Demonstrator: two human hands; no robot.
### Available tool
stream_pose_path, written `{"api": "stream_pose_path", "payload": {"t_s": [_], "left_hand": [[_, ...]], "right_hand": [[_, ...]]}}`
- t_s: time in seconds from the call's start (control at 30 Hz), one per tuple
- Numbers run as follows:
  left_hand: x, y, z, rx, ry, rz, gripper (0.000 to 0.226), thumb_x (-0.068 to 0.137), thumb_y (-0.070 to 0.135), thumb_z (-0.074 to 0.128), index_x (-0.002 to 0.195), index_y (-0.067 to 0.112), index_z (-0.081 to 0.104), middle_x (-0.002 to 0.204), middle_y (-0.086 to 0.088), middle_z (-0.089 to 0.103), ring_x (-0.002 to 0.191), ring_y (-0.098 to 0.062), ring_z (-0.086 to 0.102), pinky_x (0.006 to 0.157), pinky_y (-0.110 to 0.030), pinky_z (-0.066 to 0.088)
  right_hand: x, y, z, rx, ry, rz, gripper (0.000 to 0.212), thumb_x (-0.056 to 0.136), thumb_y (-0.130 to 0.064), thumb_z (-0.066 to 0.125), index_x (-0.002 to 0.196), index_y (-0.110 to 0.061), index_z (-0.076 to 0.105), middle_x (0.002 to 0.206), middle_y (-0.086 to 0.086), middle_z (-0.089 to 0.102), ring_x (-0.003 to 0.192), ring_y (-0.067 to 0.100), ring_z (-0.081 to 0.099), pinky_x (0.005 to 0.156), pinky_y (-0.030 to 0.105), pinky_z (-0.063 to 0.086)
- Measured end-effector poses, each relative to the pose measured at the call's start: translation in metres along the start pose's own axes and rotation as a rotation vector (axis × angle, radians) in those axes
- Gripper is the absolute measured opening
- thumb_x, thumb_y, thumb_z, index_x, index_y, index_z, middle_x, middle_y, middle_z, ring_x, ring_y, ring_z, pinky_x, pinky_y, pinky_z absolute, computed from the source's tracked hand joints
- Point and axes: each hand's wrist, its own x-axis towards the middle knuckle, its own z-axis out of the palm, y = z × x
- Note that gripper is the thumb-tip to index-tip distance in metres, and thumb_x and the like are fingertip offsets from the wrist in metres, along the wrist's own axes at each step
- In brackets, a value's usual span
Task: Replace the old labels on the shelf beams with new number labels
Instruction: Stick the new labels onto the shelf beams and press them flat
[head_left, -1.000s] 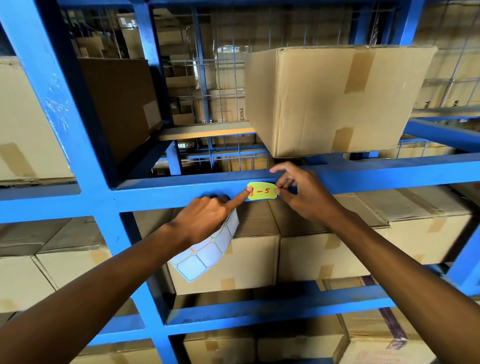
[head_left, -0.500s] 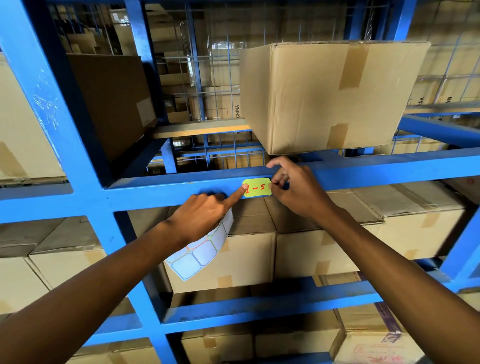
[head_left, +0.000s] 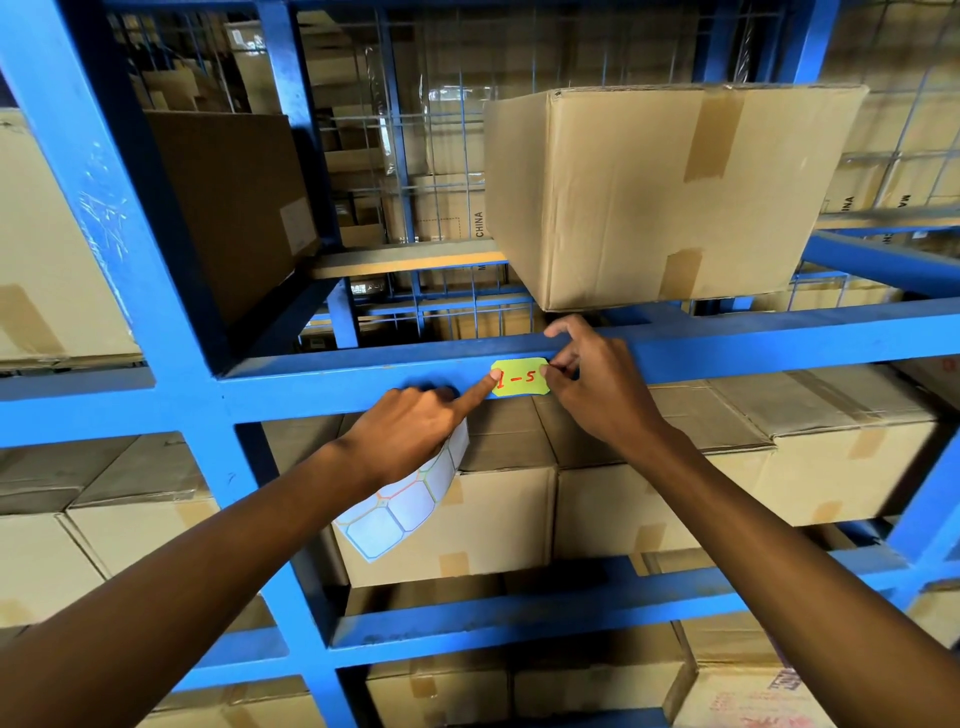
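Observation:
A yellow label (head_left: 521, 378) with red writing "1-5" lies flat on the front of the blue shelf beam (head_left: 753, 349). My left hand (head_left: 410, 423) presses its index fingertip on the label's left edge, while its other fingers hold a white label backing sheet (head_left: 402, 506) that hangs below the palm. My right hand (head_left: 597, 387) pinches the label's right edge with thumb and fingers, its index finger resting on top of the beam.
A large taped cardboard box (head_left: 660, 192) sits on the beam just above my right hand. A thick blue upright (head_left: 130, 249) stands at left. Rows of cardboard boxes (head_left: 675, 467) fill the shelves below, over a lower beam (head_left: 519, 613).
Both hands stay on the label; the left fingertip has slid a little further onto its left edge. The view has shifted slightly.

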Motion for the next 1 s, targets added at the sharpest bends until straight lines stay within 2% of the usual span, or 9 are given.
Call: {"api": "stream_pose_path", "payload": {"t_s": [0.1,0.27,0.37,0.47,0.53,0.6,0.77,0.93,1.0], "left_hand": [[0.000,0.000,0.000,0.000,0.002,0.006,0.090,0.090,0.000,0.043,0.136,0.029,-0.029,0.094,-0.009,0.057,0.064,-0.025,0.034,0.055,-0.037,0.030],[-0.001,0.001,-0.004,0.009,-0.006,0.011,0.091,0.089,-0.003,0.042,0.137,0.028,-0.028,0.094,-0.010,0.057,0.064,-0.028,0.037,0.056,-0.037,0.030],[-0.001,0.002,-0.005,0.019,-0.008,0.018,0.091,0.087,-0.004,0.042,0.138,0.027,-0.027,0.095,-0.010,0.057,0.064,-0.028,0.036,0.056,-0.037,0.029],[0.000,0.000,-0.002,0.028,-0.008,0.027,0.089,0.090,-0.001,0.041,0.137,0.028,-0.028,0.096,-0.009,0.057,0.068,-0.030,0.045,0.057,-0.037,0.029],[0.000,-0.001,-0.001,0.024,0.001,0.024,0.088,0.091,0.000,0.041,0.137,0.027,-0.029,0.096,-0.009,0.058,0.065,-0.028,0.040,0.056,-0.037,0.029],[0.000,-0.002,0.000,0.023,0.009,0.025,0.087,0.092,0.002,0.041,0.136,0.027,-0.030,0.095,-0.009,0.058,0.064,-0.024,0.033,0.056,-0.036,0.029],[0.000,-0.003,0.001,-0.001,0.019,0.041,0.089,0.092,0.002,0.041,0.132,0.029,-0.034,0.092,-0.010,0.057,0.064,-0.024,0.032,0.057,-0.036,0.029],[-0.001,-0.003,0.001,0.001,0.026,0.045,0.088,0.089,-0.001,0.042,0.137,0.026,-0.027,0.091,-0.010,0.058,0.063,-0.024,0.032,0.057,-0.037,0.029],[-0.001,-0.003,0.000,-0.004,0.029,0.051,0.088,0.088,-0.001,0.043,0.138,0.026,-0.025,0.089,-0.011,0.058,0.062,-0.024,0.032,0.056,-0.037,0.029]], "right_hand": [[0.001,-0.004,0.001,-0.077,0.020,0.007,0.043,0.085,-0.017,0.065,0.124,-0.012,0.048,0.089,0.008,0.074,0.086,0.021,0.068,0.062,0.032,0.050],[0.004,-0.008,0.000,-0.147,0.025,-0.011,0.050,0.085,-0.016,0.065,0.129,-0.016,0.043,0.091,0.009,0.073,0.085,0.022,0.067,0.055,0.023,0.037],[0.004,-0.007,-0.004,-0.098,0.028,-0.038,0.048,0.084,-0.014,0.066,0.127,-0.014,0.046,0.085,0.007,0.073,0.079,0.020,0.067,0.057,0.027,0.042],[0.004,-0.004,-0.004,-0.078,0.040,-0.037,0.047,0.083,-0.014,0.068,0.125,-0.014,0.047,0.083,0.005,0.073,0.078,0.019,0.067,0.062,0.039,0.054],[0.005,-0.003,-0.003,-0.080,0.045,-0.029,0.048,0.082,-0.015,0.068,0.124,-0.015,0.047,0.082,0.004,0.073,0.078,0.018,0.068,0.063,0.042,0.055],[0.005,0.000,-0.001,-0.075,0.049,-0.028,0.047,0.082,-0.015,0.069,0.124,-0.016,0.047,0.081,0.004,0.073,0.077,0.017,0.068,0.062,0.040,0.055],[0.004,0.003,0.001,-0.069,0.054,-0.037,0.048,0.081,-0.017,0.069,0.125,-0.016,0.048,0.081,0.004,0.074,0.078,0.016,0.069,0.059,0.035,0.054],[0.005,0.002,0.002,-0.111,0.069,-0.030,0.049,0.082,-0.020,0.069,0.125,-0.015,0.047,0.085,0.006,0.074,0.080,0.018,0.069,0.054,0.026,0.046],[0.005,0.001,0.000,-0.190,0.077,-0.028,0.047,0.081,-0.023,0.070,0.122,-0.015,0.048,0.087,0.008,0.074,0.082,0.022,0.068,0.055,0.026,0.044]]}}
